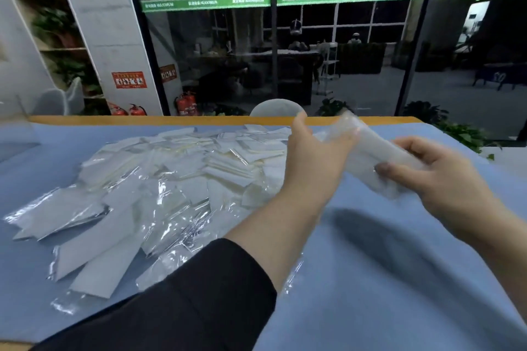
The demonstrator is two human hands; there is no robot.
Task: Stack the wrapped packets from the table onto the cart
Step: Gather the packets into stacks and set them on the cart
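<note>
Lying spread in a loose, overlapping heap of packets (159,179) across the left and middle of the counter (399,279), reaching toward its far edge. Being held above the counter to the right of the heap, one blurred bundle of packets (368,151), with the left hand (316,157) gripping its far end and the right hand (445,177) its near end. Standing behind the counter, a chair back (278,107), with glass wall panels (342,37) beyond and extinguishers (185,104) on the floor at left.

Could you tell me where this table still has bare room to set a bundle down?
The blue cloth is bare right of the packet pile, from under the right hand to the near edge, and in a strip at far left. The centre-left is crowded with loose packets, overlapping.
</note>
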